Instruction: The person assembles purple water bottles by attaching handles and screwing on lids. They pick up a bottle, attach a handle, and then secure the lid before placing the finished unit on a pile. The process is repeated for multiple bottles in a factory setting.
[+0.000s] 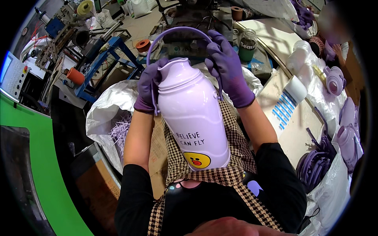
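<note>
A cluttered workshop spreads around a seated person, with a green panel curving along the left edge and a pale surface running up the right side. Nearest, the person's lap is covered by a brown checked apron over black sleeves. Resting on the lap, tilted with its neck pointing away, is a large lilac bottle; low on its side sits a round yellow cartoon-face sticker under two lines of black lettering. The left hand, in a purple glove, is closed around the bottle's shoulder on the left. The right hand, also gloved in purple, is curled around a thin purple loop handle that arches over the bottle's top, its ends reaching down to both sides of the bottle. Behind the bottle lies a white plastic sack with pale purple shreds in it. On the surface to the right are a white sheet with rows of blue rectangular labels, a heap of purple loop handles and more lilac bottles in clear wrapping. Farther off stand a dark jar with a black label band, a blue metal frame and orange spools
</note>
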Available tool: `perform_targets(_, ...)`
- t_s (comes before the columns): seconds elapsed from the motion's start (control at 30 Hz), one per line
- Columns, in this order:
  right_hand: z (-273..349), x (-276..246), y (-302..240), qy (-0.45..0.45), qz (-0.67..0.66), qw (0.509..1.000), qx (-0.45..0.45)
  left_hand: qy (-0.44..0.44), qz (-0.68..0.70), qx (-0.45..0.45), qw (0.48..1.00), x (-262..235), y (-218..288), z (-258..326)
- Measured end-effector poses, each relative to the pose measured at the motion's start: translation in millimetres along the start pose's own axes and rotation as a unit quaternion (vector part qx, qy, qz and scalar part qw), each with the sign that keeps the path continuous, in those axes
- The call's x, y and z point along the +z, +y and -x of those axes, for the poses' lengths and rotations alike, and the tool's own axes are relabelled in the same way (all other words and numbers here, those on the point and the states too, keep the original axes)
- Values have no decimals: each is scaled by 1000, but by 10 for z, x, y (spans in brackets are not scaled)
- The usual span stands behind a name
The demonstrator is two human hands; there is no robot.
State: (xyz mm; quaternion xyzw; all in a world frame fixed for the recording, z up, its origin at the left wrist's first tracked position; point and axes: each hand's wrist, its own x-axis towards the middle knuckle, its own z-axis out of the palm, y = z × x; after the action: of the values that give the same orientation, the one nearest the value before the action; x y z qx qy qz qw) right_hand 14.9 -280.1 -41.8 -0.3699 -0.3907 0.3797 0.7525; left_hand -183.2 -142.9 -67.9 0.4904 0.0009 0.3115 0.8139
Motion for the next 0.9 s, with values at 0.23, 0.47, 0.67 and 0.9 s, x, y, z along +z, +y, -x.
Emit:
perform_targets(0.23, 334, -89, 308, 3, 230, 966, -119, 78, 39, -51, 995, -111, -89, 57)
perform_targets(0.47, 88, 109, -15, 30, 108, 993, 48, 119, -16, -89, 989, -124, -198, -254)
perform_targets(0.67, 5, 125, -2, -1, 245, 969, -30, 119, 12, -120, 986, 129, -140, -184)
perform_targets(0.9, 326, 108, 20, -89, 360, 829, -419, 61, -153, -47, 985, 69, -86, -155)
